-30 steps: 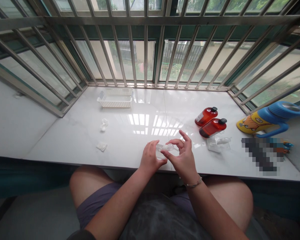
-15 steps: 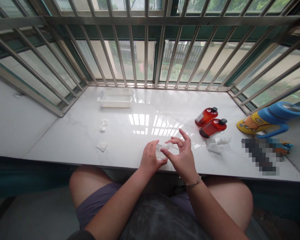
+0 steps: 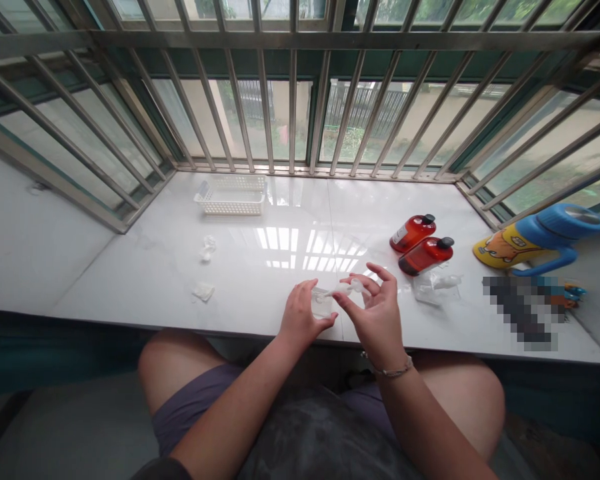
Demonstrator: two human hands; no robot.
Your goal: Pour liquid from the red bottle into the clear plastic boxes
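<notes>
Above the front edge of the counter, my left hand grips a small clear container between thumb and fingers. My right hand pinches a translucent white piece with a narrow end; its exact kind is hard to make out. That narrow end lies close to the container's top, and I cannot tell whether the two touch. Crumpled clear plastic packaging lies to the right of my right hand, in front of two red bottles with black caps.
A white perforated basket stands at the back left of the white counter. Crumpled white scraps lie at left. A blue and yellow flask stands at right, near a blurred-out item. Metal window bars close off the back.
My right hand has moved slightly right with the translucent piece, away from the container's top. My left hand and the container have stayed in place.
</notes>
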